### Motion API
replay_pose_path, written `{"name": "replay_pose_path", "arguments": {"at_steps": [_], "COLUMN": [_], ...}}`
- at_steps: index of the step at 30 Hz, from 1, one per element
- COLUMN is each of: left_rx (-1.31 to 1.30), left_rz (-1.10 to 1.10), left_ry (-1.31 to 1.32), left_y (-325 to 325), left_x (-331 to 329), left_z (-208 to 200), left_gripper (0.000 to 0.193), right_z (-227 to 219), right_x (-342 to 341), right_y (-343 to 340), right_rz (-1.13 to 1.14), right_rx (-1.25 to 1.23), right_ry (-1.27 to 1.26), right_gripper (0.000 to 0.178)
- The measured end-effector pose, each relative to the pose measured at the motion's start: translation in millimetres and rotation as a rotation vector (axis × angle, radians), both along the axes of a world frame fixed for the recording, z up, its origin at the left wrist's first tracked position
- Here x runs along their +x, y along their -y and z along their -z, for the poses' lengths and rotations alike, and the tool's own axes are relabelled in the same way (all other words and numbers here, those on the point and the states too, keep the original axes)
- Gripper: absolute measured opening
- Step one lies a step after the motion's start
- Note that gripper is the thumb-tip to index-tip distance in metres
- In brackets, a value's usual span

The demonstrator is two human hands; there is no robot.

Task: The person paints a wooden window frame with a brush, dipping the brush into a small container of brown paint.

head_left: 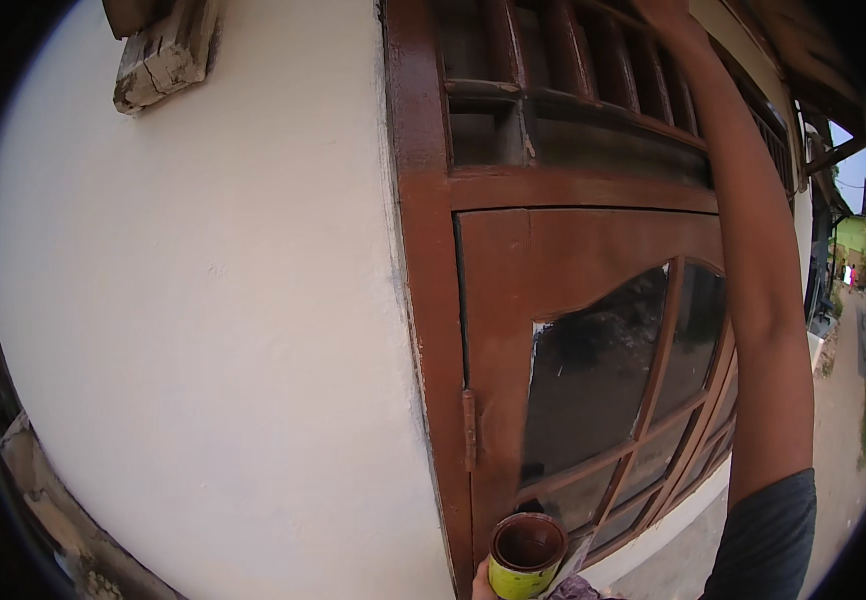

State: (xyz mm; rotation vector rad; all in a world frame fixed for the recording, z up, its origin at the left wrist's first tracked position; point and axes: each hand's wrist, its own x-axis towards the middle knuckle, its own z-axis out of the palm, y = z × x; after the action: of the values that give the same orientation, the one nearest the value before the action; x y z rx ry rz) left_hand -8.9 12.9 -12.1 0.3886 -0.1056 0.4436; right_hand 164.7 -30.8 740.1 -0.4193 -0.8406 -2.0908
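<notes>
At the lower edge, the fingers of my left hand (481,582) wrap the side of a yellow-green paint can (525,566), open at the top and coated inside with brown paint. My right arm reaches up along the right side, its dark sleeve at the elbow end. The right hand (665,12) is at the top edge, close to the brown wooden slats (563,45) above the window; its fingers are cut off and blurred, so whatever they hold is hidden. Below the slats is a brown window sash (498,260) with dark glass panes (593,370).
A cream wall (203,300) fills the left side, meeting the brown window frame (428,290). A rough wooden beam end (163,65) juts out at the upper left. Purple patterned cloth (575,588) shows beside the can. On the far right runs a narrow lane (850,370) with distant people.
</notes>
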Motion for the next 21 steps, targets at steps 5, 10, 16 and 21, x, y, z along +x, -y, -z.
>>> {"name": "replay_pose_path", "arguments": {"at_steps": [5,10,16,21], "left_rx": [-0.004,-0.007,-0.008,-0.015], "left_rz": [0.014,0.013,0.027,0.040], "left_ry": [0.017,0.031,0.063,0.101], "left_y": [0,1,3,5], "left_x": [1,-2,1,1], "left_z": [1,2,2,5], "left_gripper": [0.062,0.062,0.062,0.061], "right_z": [19,48,41,36], "right_x": [-4,1,-1,3], "right_y": [-1,-10,16,0], "right_rz": [-0.053,0.025,-0.028,-0.022], "right_rx": [-0.041,-0.079,-0.109,-0.138], "right_ry": [0.015,-0.029,-0.077,0.036], "right_gripper": [0.028,0.028,0.031,0.029]}}
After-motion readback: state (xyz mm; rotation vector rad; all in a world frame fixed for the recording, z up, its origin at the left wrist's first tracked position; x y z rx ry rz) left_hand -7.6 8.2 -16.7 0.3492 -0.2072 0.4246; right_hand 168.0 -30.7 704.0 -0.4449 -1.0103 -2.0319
